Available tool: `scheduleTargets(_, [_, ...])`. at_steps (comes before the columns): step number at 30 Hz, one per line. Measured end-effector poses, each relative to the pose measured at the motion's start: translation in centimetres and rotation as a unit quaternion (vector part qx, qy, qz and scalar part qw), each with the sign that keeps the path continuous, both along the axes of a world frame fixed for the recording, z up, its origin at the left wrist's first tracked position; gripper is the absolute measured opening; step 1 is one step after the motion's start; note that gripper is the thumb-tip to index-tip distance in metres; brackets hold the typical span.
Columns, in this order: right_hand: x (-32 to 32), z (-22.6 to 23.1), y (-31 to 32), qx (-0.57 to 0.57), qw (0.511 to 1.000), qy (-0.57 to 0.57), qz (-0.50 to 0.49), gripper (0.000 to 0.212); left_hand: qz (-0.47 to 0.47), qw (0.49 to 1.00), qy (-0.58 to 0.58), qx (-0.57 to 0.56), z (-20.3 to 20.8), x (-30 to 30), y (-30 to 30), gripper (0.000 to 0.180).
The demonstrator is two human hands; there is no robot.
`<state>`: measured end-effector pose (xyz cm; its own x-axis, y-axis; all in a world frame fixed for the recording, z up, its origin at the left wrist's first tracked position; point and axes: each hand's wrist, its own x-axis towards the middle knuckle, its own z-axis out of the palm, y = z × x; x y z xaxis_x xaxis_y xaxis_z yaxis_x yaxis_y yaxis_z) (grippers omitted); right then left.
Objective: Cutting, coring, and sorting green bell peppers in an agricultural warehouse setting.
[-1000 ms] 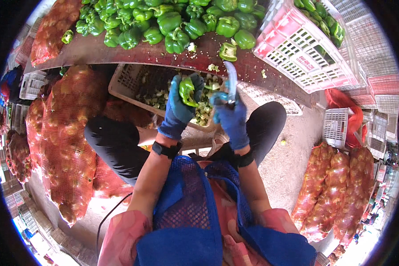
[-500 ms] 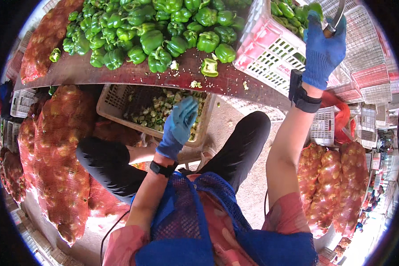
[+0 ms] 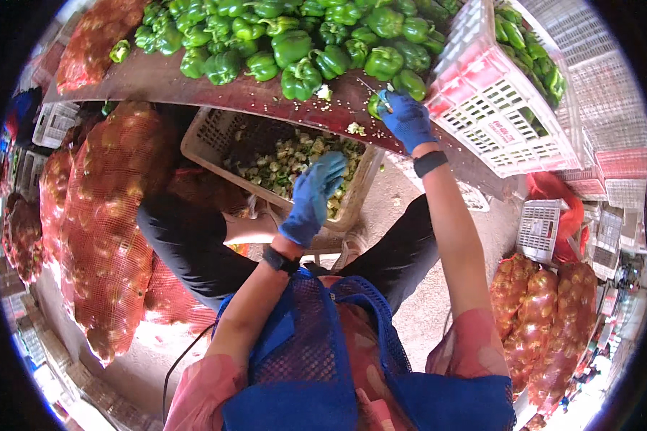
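A cut pepper [image 3: 374, 107] is lying near the front edge of the surface [image 3: 144, 80], just beside a whole pepper [image 3: 410, 85]. The right hand [image 3: 408, 123], in a blue glove, is covering part of the cut pepper with curled fingers and is holding a knife [image 3: 367, 85], whose blade is showing only as a thin line; whether the fingers are also gripping the pepper, one cannot tell. The left hand [image 3: 313, 201], gloved too, is hanging over the near side of a crate [image 3: 230, 177], its fingers straight and close together, holding nothing that shows. Pale and green scraps [image 3: 295, 154] are filling much of the crate, below the surface's edge. A pile of peppers [image 3: 291, 47] is covering the far part of the surface, and a few pale bits [image 3: 356, 129] are lying near its edge. To the right, a pink and white basket [image 3: 456, 77] is standing tilted in view, holding more green peppers [image 3: 528, 54]. Red net sacks are standing to the left [image 3: 111, 215] and lying to the right [image 3: 546, 323] of the person.
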<state>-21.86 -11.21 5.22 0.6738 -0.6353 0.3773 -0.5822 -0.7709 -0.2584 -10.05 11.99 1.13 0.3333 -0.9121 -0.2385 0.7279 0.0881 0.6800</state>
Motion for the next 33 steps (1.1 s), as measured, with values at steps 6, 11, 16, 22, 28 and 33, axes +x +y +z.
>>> scheduleTargets(6, [0.6,-0.9,-1.5,-0.066,0.997,0.045,0.01,0.019,-0.075,0.993,-0.066,-0.057,-0.2,-2.2,-0.5,0.043])
scheduleTargets(11, [0.1,-0.9,-2.2,-0.019,0.997,0.069,-0.008,0.028,-0.04,0.997,-0.041,-0.045,0.3,-1.2,0.3,0.043])
scheduleTargets(16, [-1.7,-0.6,1.4,0.146,0.983,0.008,-0.108,0.044,-0.019,0.995,-0.066,-0.074,1.6,0.1,0.8,0.042])
scheduleTargets(22, [-0.7,-3.7,6.6,0.511,0.81,-0.265,-0.115,0.027,0.016,0.988,-0.123,-0.092,0.4,2.3,-2.5,0.045])
scheduleTargets(28, [2.7,-6.3,9.0,0.26,0.944,-0.129,-0.158,0.03,0.028,0.962,-0.224,-0.151,-4.1,2.2,-7.9,0.041])
scheduleTargets(33, [1.1,-5.2,9.5,0.458,0.848,-0.234,-0.13,0.016,0.162,0.984,0.073,-0.012,-7.8,3.0,-6.3,0.025])
